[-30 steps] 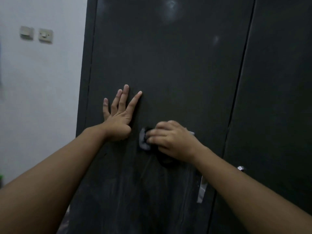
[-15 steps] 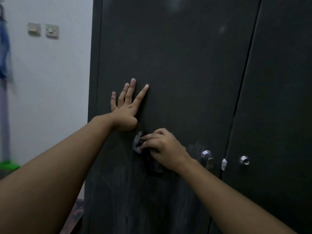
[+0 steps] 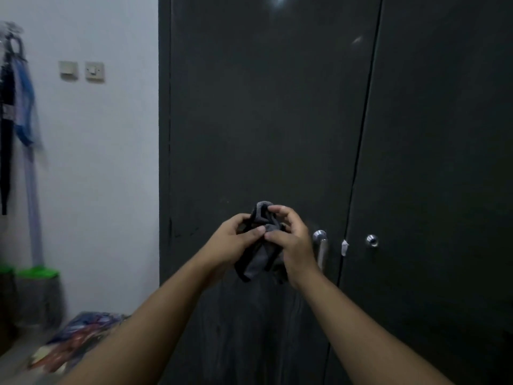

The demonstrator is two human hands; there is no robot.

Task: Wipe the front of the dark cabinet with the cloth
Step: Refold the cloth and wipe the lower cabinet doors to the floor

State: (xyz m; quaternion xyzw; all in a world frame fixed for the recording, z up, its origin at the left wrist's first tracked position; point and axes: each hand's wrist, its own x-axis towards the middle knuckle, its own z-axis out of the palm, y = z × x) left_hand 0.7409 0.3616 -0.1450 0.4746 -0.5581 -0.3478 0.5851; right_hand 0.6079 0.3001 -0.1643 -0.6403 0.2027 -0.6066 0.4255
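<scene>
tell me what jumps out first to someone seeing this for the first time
The dark cabinet fills most of the view. In front of it, low in the middle, the left hand and right hand both grip a bunched grey cloth. Just right of the hands a silver handle and a small round knob catch the light, and two switch plates sit on the pale wall at the left.

The floor (image 3: 14, 368) showed pale and blurred at lower left. A colourful heap (image 3: 80, 334) lay on it just beside the dark cabinet (image 3: 263, 120). Two green-topped grey objects (image 3: 36, 290) stood against the wall (image 3: 111, 190).
</scene>
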